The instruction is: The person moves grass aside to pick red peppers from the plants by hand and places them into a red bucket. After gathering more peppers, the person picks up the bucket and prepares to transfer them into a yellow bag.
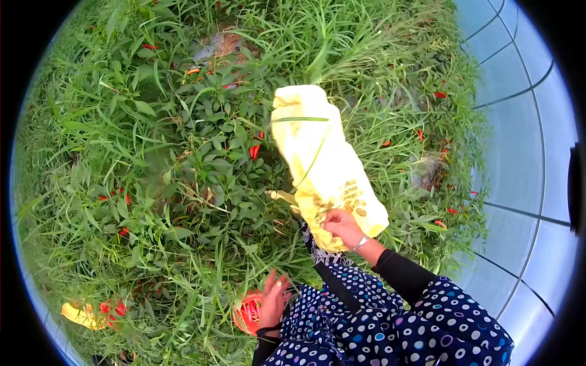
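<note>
My right hand (pixel 343 227) grips the lower edge of a pale yellow sack (pixel 317 152) with faded brown print. The sack hangs stretched out over the plants, and a green grass blade lies across its upper part. Lower down, my left hand (pixel 273 299) has its fingers apart and holds nothing. Beside it, partly hidden by the hand, is a red container (pixel 238 318) with red chili peppers (pixel 250 310) in it.
Dense grass and chili plants surround me, with red chilies (pixel 254 151) among the leaves. A yellow bag (pixel 82 315) with red chilies by it lies at lower left. Along the right runs a pale blue sheet wall (pixel 513 146) with dark lines.
</note>
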Demonstrator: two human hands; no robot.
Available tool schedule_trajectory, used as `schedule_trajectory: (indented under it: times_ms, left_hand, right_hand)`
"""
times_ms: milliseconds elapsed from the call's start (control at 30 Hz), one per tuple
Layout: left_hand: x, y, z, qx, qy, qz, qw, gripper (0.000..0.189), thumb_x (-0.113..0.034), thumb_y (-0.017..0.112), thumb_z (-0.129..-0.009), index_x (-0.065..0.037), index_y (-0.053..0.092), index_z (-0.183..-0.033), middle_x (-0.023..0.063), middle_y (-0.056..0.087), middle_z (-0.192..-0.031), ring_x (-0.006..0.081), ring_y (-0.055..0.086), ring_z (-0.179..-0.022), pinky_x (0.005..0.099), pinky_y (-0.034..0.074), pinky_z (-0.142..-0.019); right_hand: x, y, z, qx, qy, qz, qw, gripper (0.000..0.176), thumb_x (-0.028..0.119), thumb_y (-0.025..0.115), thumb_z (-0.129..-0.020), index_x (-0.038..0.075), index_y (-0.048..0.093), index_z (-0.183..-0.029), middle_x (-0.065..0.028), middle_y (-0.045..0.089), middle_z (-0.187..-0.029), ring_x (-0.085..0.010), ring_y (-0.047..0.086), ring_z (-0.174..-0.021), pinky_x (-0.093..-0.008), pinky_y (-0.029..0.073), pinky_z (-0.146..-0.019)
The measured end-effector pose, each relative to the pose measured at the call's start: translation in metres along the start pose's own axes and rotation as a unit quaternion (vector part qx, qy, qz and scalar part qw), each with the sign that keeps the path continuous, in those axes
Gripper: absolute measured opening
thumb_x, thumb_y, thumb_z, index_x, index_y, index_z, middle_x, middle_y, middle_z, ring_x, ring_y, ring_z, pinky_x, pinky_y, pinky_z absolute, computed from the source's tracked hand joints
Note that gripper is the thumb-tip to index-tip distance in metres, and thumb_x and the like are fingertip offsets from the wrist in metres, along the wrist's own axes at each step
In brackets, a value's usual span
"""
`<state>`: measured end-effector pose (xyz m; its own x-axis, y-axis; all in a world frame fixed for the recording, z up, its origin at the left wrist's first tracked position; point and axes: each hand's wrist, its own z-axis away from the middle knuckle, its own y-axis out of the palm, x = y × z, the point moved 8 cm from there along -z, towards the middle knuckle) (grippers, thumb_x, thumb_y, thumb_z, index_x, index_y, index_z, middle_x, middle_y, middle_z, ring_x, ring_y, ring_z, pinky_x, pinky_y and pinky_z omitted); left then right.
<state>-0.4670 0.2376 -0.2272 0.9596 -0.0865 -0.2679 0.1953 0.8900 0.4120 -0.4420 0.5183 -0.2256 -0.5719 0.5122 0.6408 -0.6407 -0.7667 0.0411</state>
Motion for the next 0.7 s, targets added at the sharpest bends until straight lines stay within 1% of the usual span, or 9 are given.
schedule_trajectory:
  times_ms: [133, 233, 267, 300, 433, 500, 567, 633, 700]
  left_hand:
    - [-0.033, 0.009, 0.026, 0.116, 0.13, 0.048, 0.984, 0.052, -0.022, 0.056, -0.083, -0.002, 0.038, -0.128, 0.0115, 0.051, -0.119, 0.022, 0.05, -0.107, 0.0311, 0.04, -0.083]
    - [-0.041, -0.012, 0.054, -0.001, 0.104, 0.036, 0.994, 0.037, -0.019, 0.055, -0.085, 0.004, 0.05, -0.114, 0.0119, 0.057, -0.108, 0.0231, 0.054, -0.1, 0.0353, 0.043, -0.088]
    - [-0.064, 0.01, 0.082, -0.045, 0.087, 0.06, 0.993, 0.022, -0.019, 0.051, -0.087, 0.001, 0.06, -0.087, 0.0092, 0.061, -0.082, 0.0182, 0.057, -0.082, 0.0295, 0.045, -0.075]
    - [-0.043, -0.046, 0.063, -0.042, 0.081, 0.092, 0.992, 0.026, -0.022, 0.048, -0.089, 0.001, 0.059, -0.091, 0.0098, 0.061, -0.088, 0.0189, 0.058, -0.083, 0.0299, 0.045, -0.075]
    - [-0.084, -0.066, 0.111, -0.087, 0.222, 0.121, 0.964, 0.033, -0.02, 0.048, -0.088, 0.002, 0.052, -0.112, 0.0117, 0.058, -0.107, 0.0213, 0.057, -0.096, 0.0326, 0.045, -0.084]
    - [-0.085, -0.09, 0.119, -0.072, 0.262, 0.147, 0.951, 0.043, -0.02, 0.049, -0.084, 0.0, 0.046, -0.122, 0.0136, 0.055, -0.116, 0.0275, 0.054, -0.105, 0.0406, 0.042, -0.091]
    - [-0.085, -0.086, 0.138, -0.063, 0.265, 0.139, 0.952, 0.043, -0.021, 0.047, -0.084, -0.002, 0.045, -0.123, 0.0133, 0.053, -0.118, 0.0277, 0.053, -0.107, 0.0415, 0.041, -0.094]
    - [-0.087, -0.055, 0.161, -0.015, 0.215, 0.184, 0.959, 0.044, -0.022, 0.046, -0.084, -0.003, 0.045, -0.123, 0.0128, 0.053, -0.12, 0.0278, 0.052, -0.108, 0.0425, 0.041, -0.094]
    - [-0.086, -0.051, 0.167, 0.017, 0.254, 0.2, 0.946, 0.046, -0.027, 0.049, -0.085, -0.004, 0.044, -0.124, 0.0131, 0.052, -0.122, 0.0314, 0.051, -0.111, 0.0428, 0.041, -0.093]
  right_hand:
    - [-0.037, 0.147, 0.093, 0.26, -0.055, 0.124, 0.956, 0.009, 0.008, 0.064, -0.075, 0.003, 0.059, -0.081, -0.0016, 0.06, -0.075, -0.0085, 0.055, -0.069, -0.0223, 0.045, -0.063]
    - [-0.053, 0.193, 0.124, 0.352, -0.009, 0.118, 0.928, 0.011, 0.01, 0.063, -0.076, 0.001, 0.059, -0.082, -0.0034, 0.062, -0.079, -0.0098, 0.056, -0.075, -0.025, 0.046, -0.07]
    - [-0.04, 0.211, 0.13, 0.394, -0.077, 0.097, 0.911, 0.014, 0.01, 0.061, -0.077, 0.0, 0.059, -0.087, -0.0051, 0.063, -0.084, -0.0111, 0.057, -0.077, -0.0249, 0.046, -0.071]
    - [-0.045, 0.219, 0.138, 0.422, -0.015, 0.079, 0.903, 0.021, 0.01, 0.06, -0.078, -0.001, 0.059, -0.096, -0.0068, 0.063, -0.09, -0.0121, 0.058, -0.081, -0.0258, 0.047, -0.074]
    - [0.026, 0.209, 0.18, 0.383, -0.163, 0.202, 0.887, 0.036, 0.011, 0.063, -0.076, 0.003, 0.055, -0.11, -0.0091, 0.062, -0.1, -0.017, 0.06, -0.094, -0.0289, 0.048, -0.081]
    - [0.07, 0.185, 0.189, 0.234, -0.392, 0.233, 0.858, 0.049, 0.011, 0.068, -0.071, 0.005, 0.052, -0.116, -0.0132, 0.052, -0.117, -0.0235, 0.053, -0.108, -0.0312, 0.044, -0.089]
    - [0.084, 0.177, 0.191, 0.174, -0.407, 0.355, 0.823, 0.072, 0.021, 0.074, -0.061, 0.009, 0.044, -0.126, -0.0134, 0.042, -0.128, -0.0298, 0.042, -0.119, -0.0369, 0.04, -0.095]
    - [0.058, 0.191, 0.187, 0.242, -0.36, 0.507, 0.745, 0.092, 0.03, 0.076, -0.057, 0.012, 0.03, -0.135, -0.0138, 0.033, -0.135, -0.0338, 0.03, -0.126, -0.0448, 0.033, -0.1]
    - [0.002, 0.211, 0.191, 0.25, -0.348, 0.604, 0.672, 0.096, 0.038, 0.072, -0.058, 0.012, 0.025, -0.138, -0.0161, 0.037, -0.131, -0.0348, 0.035, -0.12, -0.0472, 0.034, -0.096]
